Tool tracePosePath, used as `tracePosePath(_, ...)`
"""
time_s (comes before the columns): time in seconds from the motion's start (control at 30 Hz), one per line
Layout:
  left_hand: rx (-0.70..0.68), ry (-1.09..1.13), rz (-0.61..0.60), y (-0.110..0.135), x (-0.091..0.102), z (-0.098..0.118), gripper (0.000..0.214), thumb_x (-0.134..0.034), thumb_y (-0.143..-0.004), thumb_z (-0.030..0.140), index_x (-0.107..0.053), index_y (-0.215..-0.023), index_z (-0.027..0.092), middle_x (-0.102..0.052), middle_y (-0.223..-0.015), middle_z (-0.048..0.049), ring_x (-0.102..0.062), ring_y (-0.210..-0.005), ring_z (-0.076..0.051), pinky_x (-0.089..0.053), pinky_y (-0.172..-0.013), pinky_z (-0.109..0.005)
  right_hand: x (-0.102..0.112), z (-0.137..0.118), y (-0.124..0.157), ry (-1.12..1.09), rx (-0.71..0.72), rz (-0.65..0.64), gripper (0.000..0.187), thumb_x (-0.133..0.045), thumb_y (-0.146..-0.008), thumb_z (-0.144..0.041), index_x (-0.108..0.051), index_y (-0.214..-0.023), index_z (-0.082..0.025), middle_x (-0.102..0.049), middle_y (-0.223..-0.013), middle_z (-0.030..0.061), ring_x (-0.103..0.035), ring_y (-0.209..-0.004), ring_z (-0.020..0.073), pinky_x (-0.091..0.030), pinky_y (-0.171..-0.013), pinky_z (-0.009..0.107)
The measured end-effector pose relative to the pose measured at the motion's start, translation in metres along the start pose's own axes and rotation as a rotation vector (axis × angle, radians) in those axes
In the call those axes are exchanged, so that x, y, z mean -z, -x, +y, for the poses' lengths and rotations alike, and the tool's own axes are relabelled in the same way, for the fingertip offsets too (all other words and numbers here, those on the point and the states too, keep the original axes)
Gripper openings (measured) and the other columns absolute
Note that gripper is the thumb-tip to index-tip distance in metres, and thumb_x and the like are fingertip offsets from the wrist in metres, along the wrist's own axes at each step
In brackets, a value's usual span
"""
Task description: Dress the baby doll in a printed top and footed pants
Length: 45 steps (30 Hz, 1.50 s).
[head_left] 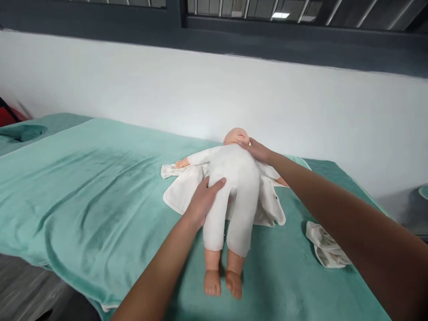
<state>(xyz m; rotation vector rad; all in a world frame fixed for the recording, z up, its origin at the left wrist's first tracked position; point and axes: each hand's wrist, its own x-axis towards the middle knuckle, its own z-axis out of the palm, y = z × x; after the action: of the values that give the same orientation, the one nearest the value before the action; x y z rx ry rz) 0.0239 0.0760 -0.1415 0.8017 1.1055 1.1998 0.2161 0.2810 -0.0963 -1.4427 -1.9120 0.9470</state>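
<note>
A baby doll (236, 167) with a white cloth body lies on its back, its bare feet toward me. Beneath its torso and arms a small white garment (180, 191) is spread out, with a snap visible near its right edge. My left hand (205, 196) grips the doll's hip and upper thigh, thumb on top and the other fingers hidden underneath. Up at the neck, beside the tilted-back head, my right hand (257, 149) holds the doll, its fingers partly hidden behind it.
A green blanket (100, 178) covers the bed, wrinkled on the left. Crumpled white cloth (326, 245) lies near my right forearm. Behind the bed stands a white wall (167, 89) below a dark window frame (217, 38). Something red (6, 117) shows at the far left.
</note>
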Motion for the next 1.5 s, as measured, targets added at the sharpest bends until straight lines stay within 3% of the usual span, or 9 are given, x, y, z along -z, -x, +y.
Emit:
tracePosePath(0.17,-0.117,-0.167,0.133,-0.006,0.01,-0.017,0.05,-0.064,-0.088,0.057,-0.068,-0.123,0.022,-0.076,-0.117,-0.011,-0.072,-0.103,-0.03,-0.057,-0.09,-0.041,-0.013,0.007,-0.011,0.195,-0.026,-0.063,0.103,-0.052,-0.083,-0.082,-0.03,-0.158,-0.015,-0.045,-0.158,0.0199,-0.05,-0.138,0.0365,-0.04,-0.115,0.051)
tracePosePath(0.27,-0.236,-0.315,0.177,0.002,0.015,-0.023,0.045,-0.052,-0.096,0.054,-0.069,-0.125,0.024,-0.072,-0.128,-0.0079,-0.066,-0.118,-0.028,-0.05,-0.103,-0.041,-0.008,0.003,-0.004,0.473,-0.034,-0.045,0.106,-0.039,-0.086,-0.085,-0.019,-0.162,-0.013,-0.06,-0.141,0.0232,-0.059,-0.125,0.0405,-0.045,-0.104,0.055)
tracePosePath(0.43,-0.406,-0.413,0.237,0.018,0.015,-0.029,0.043,-0.039,-0.104,0.045,-0.064,-0.131,0.024,-0.069,-0.133,-0.0065,-0.062,-0.123,-0.023,-0.046,-0.106,-0.037,-0.009,-0.027,0.007,0.83,0.185,0.15,0.074,-0.031,-0.096,-0.072,-0.052,-0.139,-0.016,-0.069,-0.114,0.0194,-0.063,-0.103,0.0368,-0.049,-0.086,0.05)
tracePosePath(0.53,-0.436,-0.489,0.263,0.022,0.016,-0.034,0.043,-0.035,-0.105,0.041,-0.063,-0.131,0.023,-0.071,-0.128,-0.0076,-0.065,-0.117,-0.023,-0.048,-0.102,-0.038,-0.045,-0.056,0.01,0.838,0.387,0.146,0.052,-0.041,-0.1,-0.054,-0.056,-0.132,-0.017,-0.061,-0.132,0.019,-0.055,-0.118,0.0339,-0.047,-0.093,0.045)
tracePosePath(0.63,-0.473,-0.618,0.312,0.023,0.02,-0.042,0.042,-0.034,-0.105,0.039,-0.062,-0.13,0.02,-0.072,-0.125,-0.0103,-0.066,-0.115,-0.025,-0.05,-0.099,-0.04,-0.1,-0.079,0.012,0.935,0.531,-0.079,0.046,-0.053,-0.097,-0.043,-0.055,-0.133,-0.015,-0.059,-0.136,0.0179,-0.052,-0.123,0.0335,-0.044,-0.098,0.045)
tracePosePath(0.83,-0.556,-0.983,0.358,0.019,0.03,-0.052,0.041,-0.031,-0.104,0.028,-0.061,-0.129,0.016,-0.074,-0.108,-0.014,-0.067,-0.101,-0.028,-0.05,-0.087,-0.042,-0.165,-0.09,0.003,1.097,0.527,-0.252,0.04,-0.059,-0.095,-0.045,-0.061,-0.121,-0.015,-0.063,-0.13,0.0183,-0.054,-0.118,0.0349,-0.044,-0.095,0.047)
tracePosePath(1.0,-0.63,-1.346,0.425,-0.013,0.04,-0.036,0.037,-0.037,-0.102,0.027,-0.06,-0.13,0.019,-0.07,-0.117,-0.0158,-0.06,-0.11,-0.033,-0.044,-0.089,-0.047,-0.152,-0.088,-0.002,1.105,0.539,-0.233,0.031,-0.058,-0.095,-0.04,-0.06,-0.118,-0.018,-0.065,-0.126,0.0165,-0.054,-0.117,0.0335,-0.043,-0.093,0.044)
tracePosePath(1.17,-0.494,-1.451,0.474,-0.066,0.059,-0.017,0.026,-0.056,-0.095,0.033,-0.065,-0.112,0.016,-0.066,-0.118,-0.0199,-0.058,-0.112,-0.037,-0.045,-0.09,-0.048,-0.116,-0.075,0.011,1.084,0.542,-0.18,0.034,-0.053,-0.098,-0.044,-0.059,-0.117,-0.017,-0.064,-0.123,0.0171,-0.055,-0.112,0.0337,-0.043,-0.087,0.042)
tracePosePath(1.5,-0.5,-0.643,0.554,-0.087,0.092,-0.011,0.013,-0.051,-0.088,0.023,-0.059,-0.079,0.02,-0.066,-0.077,-0.0009,-0.057,-0.073,-0.017,-0.038,-0.066,-0.027,-0.1,-0.057,0.032,1.085,0.597,-0.212,0.052,-0.039,-0.1,-0.064,-0.064,-0.111,-0.019,-0.066,-0.116,0.0161,-0.055,-0.108,0.033,-0.04,-0.083,0.041)
